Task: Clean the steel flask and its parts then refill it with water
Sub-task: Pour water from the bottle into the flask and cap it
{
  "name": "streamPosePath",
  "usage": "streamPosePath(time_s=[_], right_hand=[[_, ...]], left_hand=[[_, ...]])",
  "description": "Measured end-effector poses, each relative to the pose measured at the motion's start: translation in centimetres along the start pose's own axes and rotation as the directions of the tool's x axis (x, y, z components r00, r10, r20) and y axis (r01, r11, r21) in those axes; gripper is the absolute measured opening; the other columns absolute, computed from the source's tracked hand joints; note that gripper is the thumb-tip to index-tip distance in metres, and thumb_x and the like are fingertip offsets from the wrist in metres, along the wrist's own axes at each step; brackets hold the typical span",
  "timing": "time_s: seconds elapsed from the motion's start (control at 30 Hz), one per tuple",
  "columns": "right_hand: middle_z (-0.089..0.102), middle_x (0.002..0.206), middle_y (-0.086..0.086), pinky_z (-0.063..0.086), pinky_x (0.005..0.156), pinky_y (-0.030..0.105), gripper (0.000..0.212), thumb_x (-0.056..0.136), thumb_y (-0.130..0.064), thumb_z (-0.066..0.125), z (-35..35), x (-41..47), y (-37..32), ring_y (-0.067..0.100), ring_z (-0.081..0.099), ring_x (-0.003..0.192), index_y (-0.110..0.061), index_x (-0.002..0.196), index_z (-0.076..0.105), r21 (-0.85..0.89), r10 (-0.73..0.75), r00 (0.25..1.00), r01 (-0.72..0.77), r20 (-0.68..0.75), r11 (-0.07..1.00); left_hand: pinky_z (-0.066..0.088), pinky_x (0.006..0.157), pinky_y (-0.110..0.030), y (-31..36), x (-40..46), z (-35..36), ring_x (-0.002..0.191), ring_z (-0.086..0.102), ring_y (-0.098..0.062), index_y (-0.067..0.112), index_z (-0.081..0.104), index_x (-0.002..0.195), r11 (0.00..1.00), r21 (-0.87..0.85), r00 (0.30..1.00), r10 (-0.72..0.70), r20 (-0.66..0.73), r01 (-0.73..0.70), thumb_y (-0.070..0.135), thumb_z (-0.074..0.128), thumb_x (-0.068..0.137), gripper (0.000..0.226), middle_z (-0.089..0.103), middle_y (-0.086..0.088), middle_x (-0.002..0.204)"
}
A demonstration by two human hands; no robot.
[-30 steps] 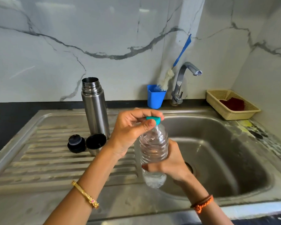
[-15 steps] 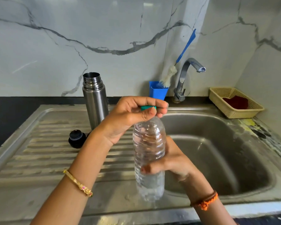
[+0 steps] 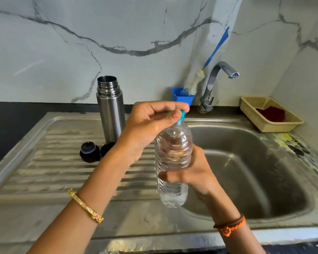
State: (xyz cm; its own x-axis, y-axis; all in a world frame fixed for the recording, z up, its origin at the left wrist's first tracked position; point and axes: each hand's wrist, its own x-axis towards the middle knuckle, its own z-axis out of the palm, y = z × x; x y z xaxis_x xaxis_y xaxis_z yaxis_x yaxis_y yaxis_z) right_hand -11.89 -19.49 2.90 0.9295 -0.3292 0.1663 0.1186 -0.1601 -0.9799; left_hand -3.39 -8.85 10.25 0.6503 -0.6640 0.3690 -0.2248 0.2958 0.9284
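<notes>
A stainless steel sink unit fills the view, with a ribbed draining board on its left half and a deep basin on its right, set against a white marble wall with grey veins and a dark counter strip along the back. At the back edge of the draining board the steel flask stands upright, its long axis vertical and its open, threaded mouth pointing up. Just in front of its base lie a black stopper and a dark cup lid partly hidden by the left forearm. Over the middle of the unit, where draining board meets basin, a clear plastic water bottle is held upright, neck up, partly filled with water. The right hand wraps its fingers round the bottle's middle. The left hand pinches the teal cap between thumb and fingertips at the bottle's top. Behind the basin's back edge stand a blue holder with a blue-handled bottle brush leaning in it, and a curved chrome tap. A cream basket holding a dark red cloth sits at the back right corner.
</notes>
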Motion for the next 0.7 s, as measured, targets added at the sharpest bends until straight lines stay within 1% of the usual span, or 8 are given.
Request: streamPosePath(time_s=[0.07, 0.17, 0.27, 0.37, 0.47, 0.53, 0.6, 0.7], right_hand=[[0.071, 0.083, 0.0, 0.056, 0.07, 0.036, 0.067, 0.033, -0.028, 0.077, 0.8, 0.4, 0.8, 0.015, 0.067, 0.074, -0.011, 0.096, 0.062, -0.102, -0.026, 0.988, 0.011, -0.151, 0.995], [0.07, 0.084, 0.0, 0.055, 0.069, 0.043, 0.063, 0.036, -0.022, 0.078, 1.5, 0.9, 1.8, 0.019, 0.067, 0.074, -0.017, 0.096, 0.06, -0.176, -0.067, 0.947, 0.011, -0.313, 0.984], [0.07, 0.083, 0.004, 0.056, 0.07, 0.046, 0.062, 0.036, -0.023, 0.078, 1.2, 1.2, 1.9, 0.025, 0.067, 0.075, -0.015, 0.095, 0.06, -0.123, -0.05, 0.938, 0.008, -0.343, 0.992], [0.07, 0.084, 0.005, 0.056, 0.072, 0.044, 0.063, 0.037, -0.019, 0.079, 0.9, 1.4, 1.7, 0.025, 0.067, 0.076, -0.012, 0.097, 0.06, -0.112, -0.035, 0.942, -0.003, -0.334, 0.994], [0.07, 0.085, 0.006, 0.056, 0.073, 0.044, 0.062, 0.039, -0.015, 0.08, 0.7, 1.2, 2.0, 0.025, 0.068, 0.077, -0.011, 0.098, 0.06, -0.112, -0.011, 0.943, -0.027, -0.333, 0.993], [0.07, 0.085, 0.006, 0.056, 0.074, 0.046, 0.061, 0.039, -0.014, 0.081, 0.5, 0.8, 2.3, 0.025, 0.068, 0.077, -0.012, 0.097, 0.061, -0.102, 0.013, 0.946, -0.048, -0.323, 0.994], [0.07, 0.085, 0.006, 0.057, 0.075, 0.046, 0.059, 0.042, -0.008, 0.085, 0.3, 0.5, 2.6, 0.023, 0.068, 0.077, -0.015, 0.095, 0.061, -0.092, 0.029, 0.948, -0.061, -0.316, 0.994], [0.069, 0.085, 0.004, 0.057, 0.074, 0.041, 0.056, 0.048, 0.004, 0.085, 0.2, 0.4, 2.9, 0.019, 0.068, 0.076, -0.018, 0.093, 0.06, -0.094, 0.025, 0.949, -0.057, -0.313, 0.994]], left_hand=[[0.053, 0.072, -0.016, -0.6, 0.1, 0.6, 0.076, 0.066, -0.004, 0.014, 0.071, 0.082, 1.0, -0.007, 0.983, 0.01, -0.185, -0.012, 0.018, 0.071, 0.059, 0.023, 0.073, 0.009, 0.075], [0.052, 0.066, -0.016, -1.2, 0.3, 1.0, 0.069, 0.063, -0.003, 0.014, 0.069, 0.077, 0.997, -0.051, 0.936, 0.036, -0.351, -0.058, 0.018, 0.075, 0.054, 0.025, 0.07, 0.009, 0.067], [0.052, 0.068, -0.016, -1.2, 0.4, 1.1, 0.069, 0.063, 0.0, 0.013, 0.068, 0.081, 0.993, -0.07, 0.925, 0.066, -0.375, -0.099, 0.01, 0.074, 0.06, 0.022, 0.07, 0.012, 0.068], [0.056, 0.073, -0.022, -1.7, 0.1, 0.5, 0.075, 0.063, -0.003, 0.016, 0.067, 0.084, 0.993, -0.025, 0.927, 0.099, -0.363, -0.116, 0.011, 0.077, 0.057, 0.03, 0.07, 0.01, 0.076], [0.054, 0.074, -0.019, -3.4, -1.0, -1.1, 0.08, 0.064, -0.004, 0.016, 0.064, 0.086, 0.992, 0.072, 0.921, 0.119, -0.37, -0.1, -0.004, 0.077, 0.062, 0.034, 0.067, 0.003, 0.087], [0.052, 0.072, -0.015, -5.1, -2.4, -2.7, 0.08, 0.065, -0.001, 0.02, 0.065, 0.089, 0.982, 0.189, 0.929, 0.094, -0.357, -0.026, -0.009, 0.074, 0.065, 0.039, 0.068, 0.002, 0.091], [0.048, 0.071, -0.008, -7.1, -4.0, -4.7, 0.077, 0.064, 0.004, 0.02, 0.069, 0.095, 0.896, 0.43, 0.955, 0.022, -0.297, 0.113, -0.006, 0.076, 0.066, 0.039, 0.069, 0.006, 0.094], [0.043, 0.079, -0.007, -10.0, -6.1, -7.2, 0.085, 0.059, 0.001, 0.02, 0.071, 0.104, 0.574, 0.782, 0.967, -0.203, -0.153, 0.244, 0.011, 0.081, 0.068, 0.039, 0.068, 0.008, 0.103]])
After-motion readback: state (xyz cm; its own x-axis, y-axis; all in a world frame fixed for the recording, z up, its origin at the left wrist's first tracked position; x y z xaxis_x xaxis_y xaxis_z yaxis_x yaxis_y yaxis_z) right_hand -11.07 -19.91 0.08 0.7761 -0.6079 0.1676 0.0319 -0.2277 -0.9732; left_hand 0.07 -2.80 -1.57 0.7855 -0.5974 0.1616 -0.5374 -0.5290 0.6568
